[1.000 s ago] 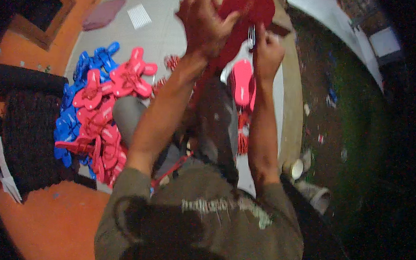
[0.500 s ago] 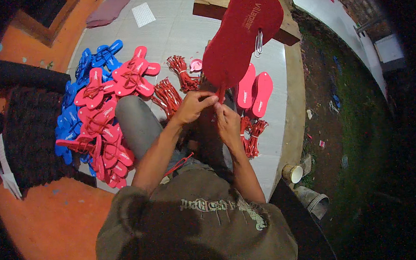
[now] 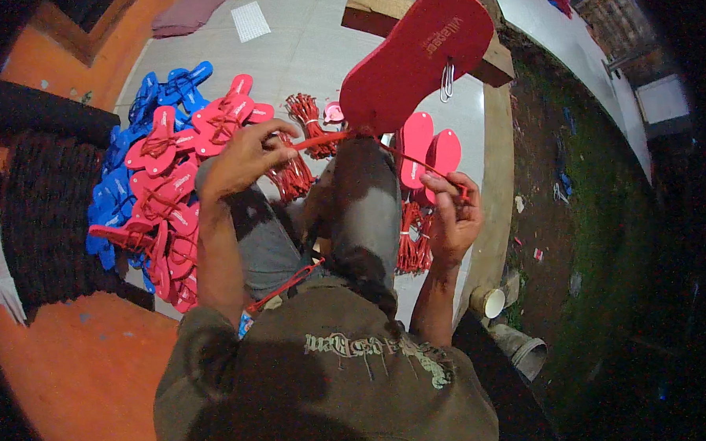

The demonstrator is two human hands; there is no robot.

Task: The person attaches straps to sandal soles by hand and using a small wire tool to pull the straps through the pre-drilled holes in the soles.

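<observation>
Strap fitting is the step in hand, judged from how things lie. A red sandal sole [image 3: 417, 56] stands tilted above the raised knee, toe end far and right, heel end low against the leg. A red rubber strap [image 3: 401, 154] leaves the sole's low end in two arms. The left hand [image 3: 244, 156] is closed on the left arm of the strap, just left of the sole's heel. The right hand [image 3: 453, 212] pinches the right arm between thumb and fingers, nearer and to the right. The hands are well apart, with the strap stretched between them. A bent wire hook [image 3: 447, 80] hangs through the sole near its far end.

The next move probably calls for a steady pull on both arms, so the strap ends seat in the sole without tearing it; whether either end plug is through yet cannot be told.

Count:
- Sole in work: one.
- Loose red soles [image 3: 429, 150] on the floor right of the knee: two visible.
- Strap bundles [image 3: 305, 116]: at least three clusters, one far of the knee, one beside the left thigh, one near the right hand.
- Finished sandals [image 3: 166, 189], red and blue, heaped at left: too overlapped for an exact count, well over a dozen.
- Paper cup [image 3: 492, 302] at near right: one.
- Wooden block [image 3: 375, 7] behind the sole: one.
</observation>
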